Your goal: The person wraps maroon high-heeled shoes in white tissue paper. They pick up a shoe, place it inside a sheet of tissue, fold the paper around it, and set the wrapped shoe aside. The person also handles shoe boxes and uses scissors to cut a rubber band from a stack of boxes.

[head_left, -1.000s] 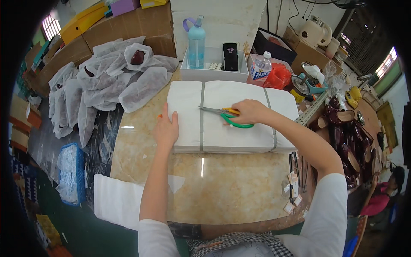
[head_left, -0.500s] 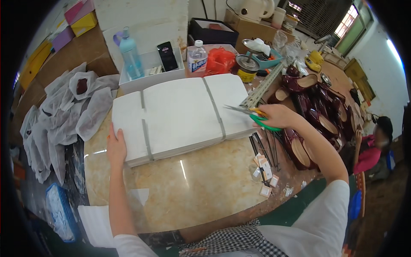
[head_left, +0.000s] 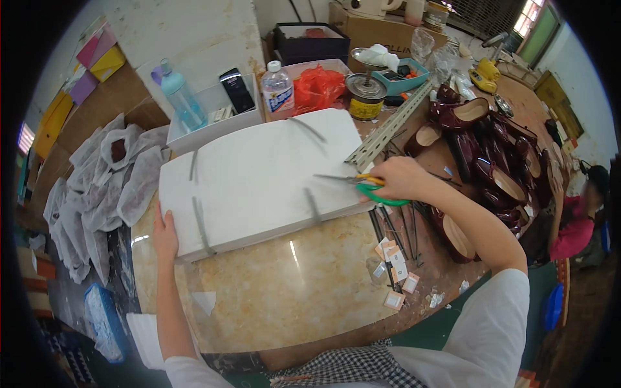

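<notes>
A thick stack of white paper sheets (head_left: pixel 259 174) lies on the tabletop before me. Two grey bands that cross it are both parted, each leaving a gap on the top sheet. Along the stack's left edge rests my left hand (head_left: pixel 165 234), fingers stretched out and thumb apart. My right hand (head_left: pixel 399 179) is closed round scissors (head_left: pixel 383 196) with green and orange handles. Their blades point left over the right part of the stack, near the gap in the right band.
Dark red shiny shoes (head_left: pixel 495 181) crowd the right side, beside a perforated metal bar (head_left: pixel 388 123). Behind the stack stand a white box (head_left: pixel 184 132), a clear bottle (head_left: pixel 277 90) and a can (head_left: pixel 366 97). Wrapped items (head_left: pixel 97 181) lie left. Another person (head_left: pixel 576 220) sits far right.
The right band, whole before, is now parted, its ends sprung away from each other. My right hand and the scissors have shifted left in view, as has the stack.
</notes>
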Demonstrator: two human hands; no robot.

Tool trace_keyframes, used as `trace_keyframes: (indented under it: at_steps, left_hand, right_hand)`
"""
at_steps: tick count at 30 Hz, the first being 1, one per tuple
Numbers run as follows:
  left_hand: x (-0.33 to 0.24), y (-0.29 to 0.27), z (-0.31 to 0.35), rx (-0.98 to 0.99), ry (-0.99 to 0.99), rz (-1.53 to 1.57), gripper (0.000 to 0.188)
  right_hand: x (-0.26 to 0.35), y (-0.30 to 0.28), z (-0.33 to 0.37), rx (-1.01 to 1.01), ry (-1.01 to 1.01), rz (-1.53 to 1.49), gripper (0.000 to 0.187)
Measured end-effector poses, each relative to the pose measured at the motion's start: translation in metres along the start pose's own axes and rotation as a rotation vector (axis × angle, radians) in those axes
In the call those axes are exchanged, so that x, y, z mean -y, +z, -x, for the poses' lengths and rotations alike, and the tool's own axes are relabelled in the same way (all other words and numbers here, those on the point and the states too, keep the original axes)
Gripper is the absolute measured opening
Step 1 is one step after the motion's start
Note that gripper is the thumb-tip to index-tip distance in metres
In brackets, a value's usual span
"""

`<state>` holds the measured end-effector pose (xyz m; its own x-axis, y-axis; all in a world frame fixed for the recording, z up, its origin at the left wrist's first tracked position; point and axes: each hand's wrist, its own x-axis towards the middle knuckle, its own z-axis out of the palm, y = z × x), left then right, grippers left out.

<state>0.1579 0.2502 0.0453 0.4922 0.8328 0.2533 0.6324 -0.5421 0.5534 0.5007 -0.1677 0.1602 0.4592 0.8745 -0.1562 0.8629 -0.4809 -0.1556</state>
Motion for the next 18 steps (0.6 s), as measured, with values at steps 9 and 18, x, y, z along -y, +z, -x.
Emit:
trace_keyframes:
  at_steps: [9,18]
  left_hand:
    - [-0.022,-0.007,0.014,-0.139,0.165,-0.112,0.043]
    - [-0.058,-0.031,0.044,-0.079,0.472,-0.214,0.03]
  right_hand:
    - [-0.164,0.063,0.029,0.041,0.491,-0.152,0.054]
    - [-0.098,0.138,-0.06,-0.826,0.127,-0.526,0.028]
